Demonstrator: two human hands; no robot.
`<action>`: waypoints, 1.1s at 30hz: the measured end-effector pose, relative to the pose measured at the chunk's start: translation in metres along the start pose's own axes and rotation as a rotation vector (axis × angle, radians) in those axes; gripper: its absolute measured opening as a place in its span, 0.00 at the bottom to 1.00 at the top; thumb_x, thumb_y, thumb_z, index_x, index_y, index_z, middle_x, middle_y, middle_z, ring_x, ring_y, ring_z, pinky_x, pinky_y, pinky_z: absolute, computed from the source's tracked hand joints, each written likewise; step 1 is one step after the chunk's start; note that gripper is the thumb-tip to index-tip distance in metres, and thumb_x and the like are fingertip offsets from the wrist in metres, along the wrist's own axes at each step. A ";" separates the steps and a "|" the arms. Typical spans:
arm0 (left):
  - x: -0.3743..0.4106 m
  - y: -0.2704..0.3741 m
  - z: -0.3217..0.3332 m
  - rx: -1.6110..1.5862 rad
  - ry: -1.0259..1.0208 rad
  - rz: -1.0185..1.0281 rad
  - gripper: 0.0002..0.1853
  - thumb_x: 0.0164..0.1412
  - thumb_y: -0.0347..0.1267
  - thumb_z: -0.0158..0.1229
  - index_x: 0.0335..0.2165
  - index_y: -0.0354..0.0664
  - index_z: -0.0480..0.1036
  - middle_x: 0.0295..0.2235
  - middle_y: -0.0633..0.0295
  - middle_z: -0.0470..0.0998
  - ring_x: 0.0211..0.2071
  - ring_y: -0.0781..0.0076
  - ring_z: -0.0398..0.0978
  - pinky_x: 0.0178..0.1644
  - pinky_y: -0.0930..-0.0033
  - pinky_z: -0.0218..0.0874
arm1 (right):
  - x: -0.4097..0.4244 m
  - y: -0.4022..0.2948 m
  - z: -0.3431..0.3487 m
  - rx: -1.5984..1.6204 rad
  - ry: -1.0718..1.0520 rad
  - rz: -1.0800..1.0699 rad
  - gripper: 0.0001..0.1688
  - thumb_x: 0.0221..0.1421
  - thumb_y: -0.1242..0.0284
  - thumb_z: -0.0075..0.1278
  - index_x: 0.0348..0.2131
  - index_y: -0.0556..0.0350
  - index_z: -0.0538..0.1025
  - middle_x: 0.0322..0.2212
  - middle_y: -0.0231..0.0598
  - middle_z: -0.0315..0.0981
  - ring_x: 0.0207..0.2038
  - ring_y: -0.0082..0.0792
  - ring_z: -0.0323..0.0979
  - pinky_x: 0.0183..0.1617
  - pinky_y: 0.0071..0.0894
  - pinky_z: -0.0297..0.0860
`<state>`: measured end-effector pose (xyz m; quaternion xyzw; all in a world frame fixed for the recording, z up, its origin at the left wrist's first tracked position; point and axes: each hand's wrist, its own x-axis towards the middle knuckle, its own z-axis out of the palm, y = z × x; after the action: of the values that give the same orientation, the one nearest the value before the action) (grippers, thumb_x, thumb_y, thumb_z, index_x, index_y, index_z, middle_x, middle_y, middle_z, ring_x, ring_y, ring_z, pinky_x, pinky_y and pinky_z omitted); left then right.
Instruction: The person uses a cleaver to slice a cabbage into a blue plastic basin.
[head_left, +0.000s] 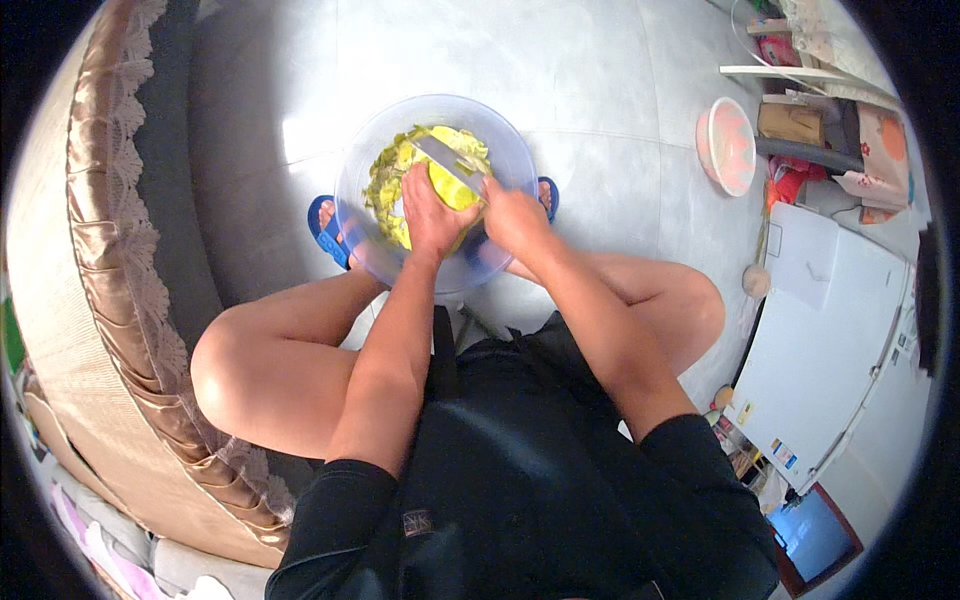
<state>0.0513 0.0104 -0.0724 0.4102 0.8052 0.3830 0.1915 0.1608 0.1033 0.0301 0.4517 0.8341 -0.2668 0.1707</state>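
A translucent bluish plastic basin (512, 161) sits on the floor between my feet. Cut yellow-green leaves (386, 191) lie in it. My left hand (433, 214) steadies a larger yellow-green leafy vegetable piece (454, 189), probably cabbage, with fingers spread along its left side. In my right hand (516, 219) is the handle of a kitchen knife (448, 159), mostly hidden by the fist. Its broad blade slants up and left across the vegetable, close to my left fingers. The blade's lower edge cannot be clearly seen against the leaves.
Blue slippers (330, 238) are on my feet beside the basin. Left stands a sofa or bed with a brown ruffled, lace-edged cover (124, 315). At right, a pink-and-white basin (726, 147) is near a loaded shelf (810, 154) and a white refrigerator (821, 337). Grey floor tiles (592, 97) stretch ahead.
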 end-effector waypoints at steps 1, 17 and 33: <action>-0.001 -0.001 -0.001 0.036 0.000 0.028 0.58 0.35 0.46 0.77 0.60 0.30 0.56 0.58 0.40 0.63 0.61 0.40 0.59 0.68 0.47 0.49 | -0.015 0.008 0.006 -0.002 -0.003 0.033 0.19 0.65 0.71 0.38 0.50 0.60 0.72 0.33 0.61 0.80 0.38 0.59 0.80 0.43 0.58 0.73; 0.001 0.002 -0.002 -0.029 -0.024 -0.026 0.57 0.33 0.45 0.77 0.59 0.31 0.57 0.56 0.41 0.64 0.59 0.41 0.60 0.66 0.48 0.52 | 0.000 0.009 0.002 0.035 0.010 0.042 0.19 0.63 0.72 0.39 0.51 0.61 0.72 0.32 0.62 0.80 0.39 0.62 0.79 0.44 0.61 0.72; 0.002 -0.004 0.001 -0.022 -0.048 0.051 0.60 0.32 0.46 0.78 0.60 0.31 0.57 0.58 0.40 0.63 0.62 0.41 0.58 0.69 0.49 0.49 | -0.024 0.021 0.020 0.126 0.040 0.141 0.23 0.60 0.73 0.43 0.54 0.62 0.72 0.36 0.65 0.79 0.41 0.61 0.79 0.47 0.57 0.72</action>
<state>0.0485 0.0108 -0.0758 0.4377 0.7854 0.3865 0.2055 0.1928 0.0849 0.0209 0.5242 0.7851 -0.2971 0.1435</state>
